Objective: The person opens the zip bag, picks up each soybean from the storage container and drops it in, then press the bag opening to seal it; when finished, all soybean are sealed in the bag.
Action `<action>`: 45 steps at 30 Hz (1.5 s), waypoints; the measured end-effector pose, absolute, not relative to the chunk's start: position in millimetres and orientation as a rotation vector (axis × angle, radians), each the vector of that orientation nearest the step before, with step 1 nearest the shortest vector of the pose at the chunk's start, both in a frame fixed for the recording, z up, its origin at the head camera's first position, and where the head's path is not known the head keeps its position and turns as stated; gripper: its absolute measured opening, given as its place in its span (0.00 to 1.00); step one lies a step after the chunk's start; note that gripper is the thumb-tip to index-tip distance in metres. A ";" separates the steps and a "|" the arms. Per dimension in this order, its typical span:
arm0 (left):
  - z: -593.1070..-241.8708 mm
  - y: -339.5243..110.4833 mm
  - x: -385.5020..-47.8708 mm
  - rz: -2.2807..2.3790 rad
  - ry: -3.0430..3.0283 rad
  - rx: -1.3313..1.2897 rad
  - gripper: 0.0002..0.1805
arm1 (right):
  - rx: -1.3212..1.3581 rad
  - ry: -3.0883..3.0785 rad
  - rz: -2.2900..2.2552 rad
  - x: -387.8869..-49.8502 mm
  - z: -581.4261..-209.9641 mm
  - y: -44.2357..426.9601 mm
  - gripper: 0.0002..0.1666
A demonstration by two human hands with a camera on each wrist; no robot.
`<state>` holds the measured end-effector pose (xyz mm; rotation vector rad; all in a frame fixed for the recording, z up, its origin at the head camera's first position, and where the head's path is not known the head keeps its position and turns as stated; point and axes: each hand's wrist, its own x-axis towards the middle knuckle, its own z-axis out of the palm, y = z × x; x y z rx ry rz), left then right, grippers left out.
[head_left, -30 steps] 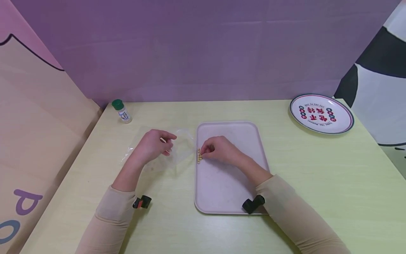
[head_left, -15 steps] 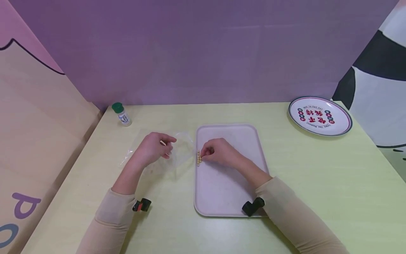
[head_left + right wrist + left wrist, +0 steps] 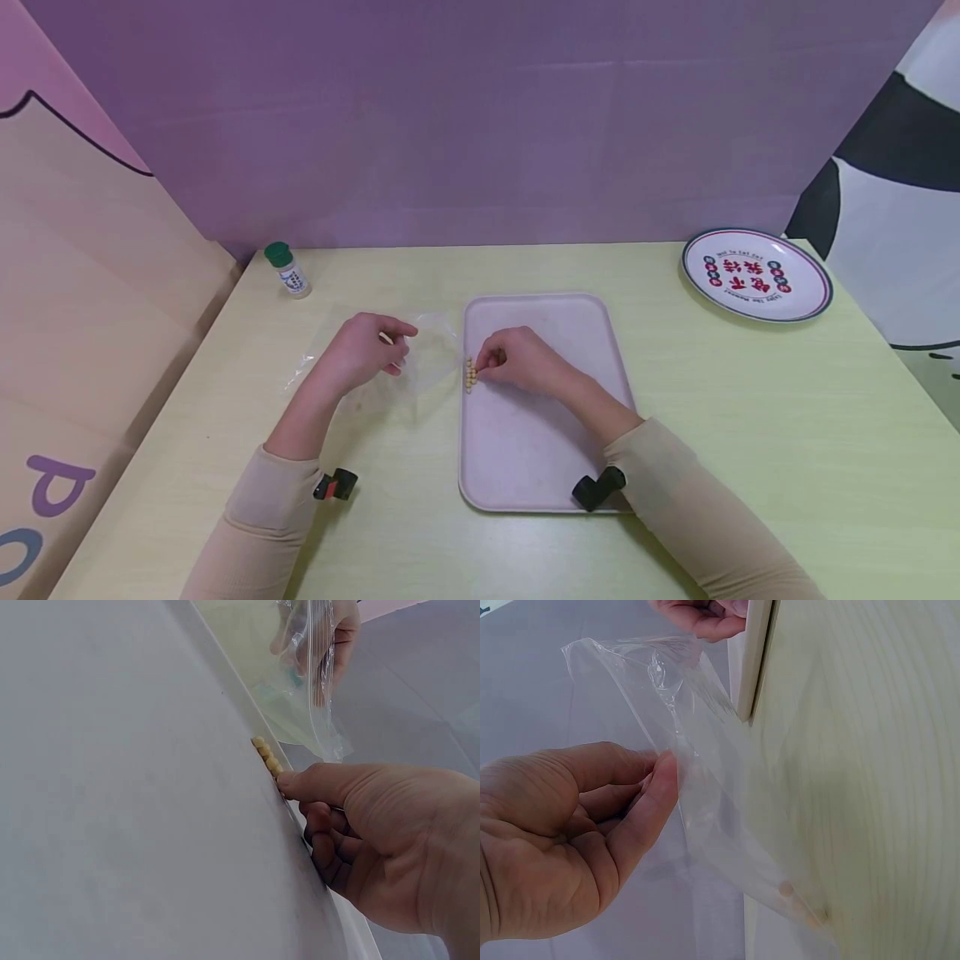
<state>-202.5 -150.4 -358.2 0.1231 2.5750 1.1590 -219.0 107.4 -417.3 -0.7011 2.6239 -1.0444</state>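
Observation:
My left hand (image 3: pixel 367 350) pinches the edge of a clear zip bag (image 3: pixel 712 802) between thumb and fingers. A few small tan beans show through the bag's lower end in the left wrist view. My right hand (image 3: pixel 519 358) is over the left side of the pale tray (image 3: pixel 525 467), thumb and index finger together on a soybean at the end of a small cluster. Several yellow soybeans (image 3: pixel 470 379) lie in short rows along the tray's left rim. In the right wrist view, the thumb tip hides part of the soybean row (image 3: pixel 266 754).
A small bottle with a green cap (image 3: pixel 288 270) stands at the table's back left. At the back right is a white oval plate (image 3: pixel 757 300) with red lettering. A purple backdrop (image 3: pixel 480 125) rises behind the table.
The head view has tilted slightly, so everything sits a little lower in the picture. Both hands stay almost still, the left on the bag and the right at the soybeans.

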 end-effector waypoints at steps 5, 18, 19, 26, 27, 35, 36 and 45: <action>-357.2 -149.7 -202.2 1.159 2.575 0.119 0.17 | -0.700 2.624 -1.054 -219.4 -418.0 107.9 0.03; -357.9 -149.9 -201.5 1.164 2.572 0.120 0.16 | -0.658 2.632 -1.070 -218.8 -418.0 107.2 0.02; -358.1 -149.9 -201.7 1.163 2.573 0.122 0.16 | -0.652 2.631 -1.077 -218.5 -417.9 107.4 0.02; -358.0 -149.5 -202.5 1.151 2.580 0.124 0.16 | -0.651 2.642 -1.126 -218.2 -416.8 106.5 0.02; -358.0 -149.6 -202.5 1.151 2.581 0.122 0.16 | -0.651 2.644 -1.133 -218.1 -416.5 106.3 0.02; -358.8 -150.2 -202.4 1.154 2.580 0.117 0.16 | -0.642 2.664 -1.176 -218.5 -415.6 106.1 0.02; -359.0 -150.2 -202.4 1.156 2.579 0.119 0.16 | -0.640 2.667 -1.180 -218.6 -415.4 106.1 0.02; -360.4 -149.1 -202.2 1.161 2.575 0.124 0.16 | -0.642 2.690 -1.285 -219.1 -414.2 106.8 0.02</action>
